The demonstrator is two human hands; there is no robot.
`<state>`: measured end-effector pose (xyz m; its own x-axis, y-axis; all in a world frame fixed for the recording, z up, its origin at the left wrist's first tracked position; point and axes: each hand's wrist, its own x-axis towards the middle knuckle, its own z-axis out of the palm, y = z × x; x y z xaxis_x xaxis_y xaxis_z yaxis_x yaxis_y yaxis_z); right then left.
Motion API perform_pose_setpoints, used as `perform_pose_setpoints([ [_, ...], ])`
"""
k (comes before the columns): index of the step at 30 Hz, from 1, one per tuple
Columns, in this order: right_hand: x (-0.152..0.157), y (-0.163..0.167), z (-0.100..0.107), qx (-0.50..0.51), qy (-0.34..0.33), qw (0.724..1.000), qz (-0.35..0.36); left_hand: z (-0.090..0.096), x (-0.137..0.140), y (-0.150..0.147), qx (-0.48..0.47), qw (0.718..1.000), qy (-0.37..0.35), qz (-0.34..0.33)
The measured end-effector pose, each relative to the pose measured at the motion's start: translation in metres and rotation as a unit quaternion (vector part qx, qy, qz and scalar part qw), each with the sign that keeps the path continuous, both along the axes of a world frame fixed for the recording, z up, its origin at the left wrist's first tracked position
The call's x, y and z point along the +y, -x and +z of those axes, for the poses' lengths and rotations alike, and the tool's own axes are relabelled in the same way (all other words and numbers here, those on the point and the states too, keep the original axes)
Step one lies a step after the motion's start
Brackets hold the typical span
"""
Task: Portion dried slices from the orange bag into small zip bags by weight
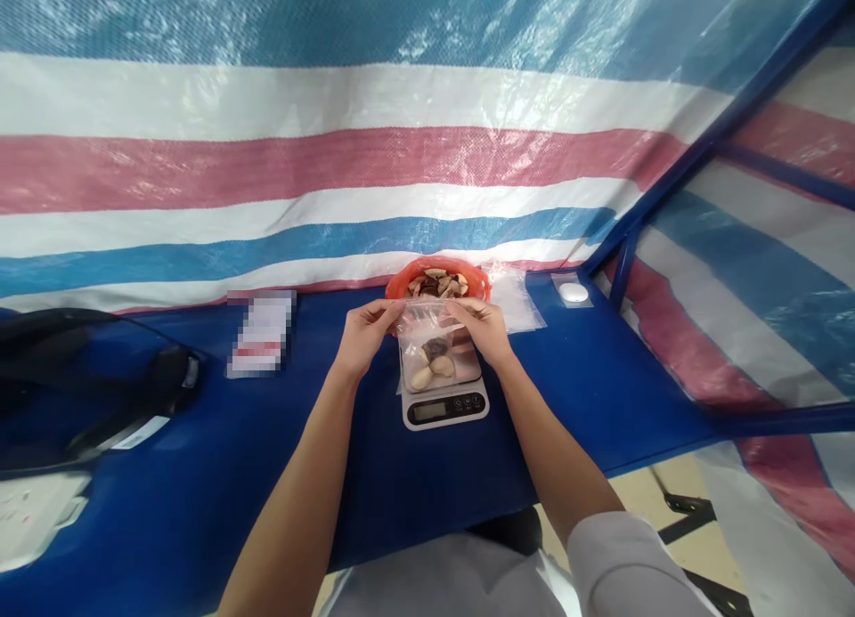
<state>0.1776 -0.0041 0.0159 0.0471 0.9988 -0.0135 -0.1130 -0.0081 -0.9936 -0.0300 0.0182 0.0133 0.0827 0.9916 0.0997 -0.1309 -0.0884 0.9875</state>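
Observation:
Between my hands is a clear zip bag [427, 336] with a few pale and dark dried slices at its bottom. My left hand [366, 332] pinches the bag's top left corner, and my right hand [482, 328] pinches the top edge at the right. Beneath the bag sits a white digital kitchen scale [446, 414] with a small display; I cannot make out a reading, nor whether the bag rests on the plate. Just behind is a red plastic bag [477, 279] opened wide, holding many brown and cream dried slices [437, 284].
More clear bags [517, 298] lie right of the red bag. A white round item in a small bag [573, 293] sits farther right. At left are a pixelated packet [264, 332], a black strap-like object [164, 385] and a white power strip [40, 515]. Striped sheeting backs the blue table [401, 510].

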Motion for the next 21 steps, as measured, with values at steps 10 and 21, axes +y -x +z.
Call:
perform_pose_setpoints([
  [10, 0.03, 0.046, 0.007, -0.104, -0.084, 0.988, 0.08, 0.012, 0.001, 0.043, 0.055, 0.994, -0.028, 0.085],
  [21, 0.047, 0.09, 0.015, -0.267, -0.12, 0.953, 0.074, -0.004, 0.019, 0.079, 0.158, 0.971, -0.038, 0.175],
])
